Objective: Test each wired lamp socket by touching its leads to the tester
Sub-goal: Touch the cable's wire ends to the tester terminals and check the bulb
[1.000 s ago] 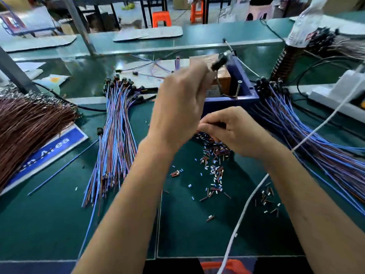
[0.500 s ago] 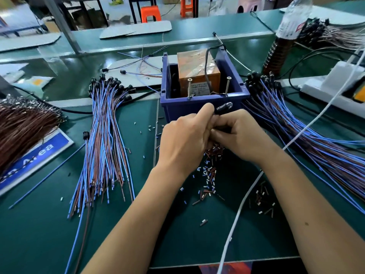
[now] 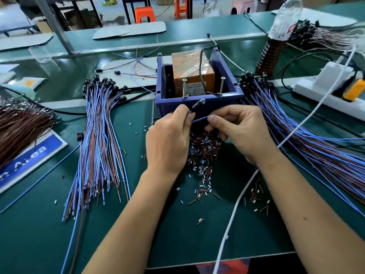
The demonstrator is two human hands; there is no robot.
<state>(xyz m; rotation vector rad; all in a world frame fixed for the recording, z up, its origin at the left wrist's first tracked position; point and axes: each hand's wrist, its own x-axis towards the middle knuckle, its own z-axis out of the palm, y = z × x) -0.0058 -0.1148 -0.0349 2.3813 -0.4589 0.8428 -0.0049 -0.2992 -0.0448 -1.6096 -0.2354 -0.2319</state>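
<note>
Left hand (image 3: pixel 167 139) pinches a lamp socket (image 3: pixel 197 104); right hand (image 3: pixel 240 129) pinches its blue lead (image 3: pixel 200 119) before the tester (image 3: pixel 197 99).

Bench layout, head view, tester bin at centre.
The blue plastic bin (image 3: pixel 199 100) sits mid-mat on the green bench mat (image 3: pixel 138 224), with the orange block tester (image 3: pixel 192 70) inside it and two upright screws (image 3: pixel 184 87) at its near rim. Left of the bin lies a bundle of blue-and-brown wired sockets (image 3: pixel 98 139); further left, a heap of brown wires (image 3: pixel 17 127) over a blue sign (image 3: pixel 39 153). Right of the bin fans a second bundle of wired sockets (image 3: pixel 306 139). Before the bin, the left hand (image 3: pixel 167 139) and right hand (image 3: pixel 241 129) hold one black lamp socket (image 3: pixel 197 104) above a scatter of cut insulation bits (image 3: pixel 203 155). Far right rests a white power strip (image 3: pixel 325 91), with a clear plastic bottle (image 3: pixel 280 34) behind it.
</note>
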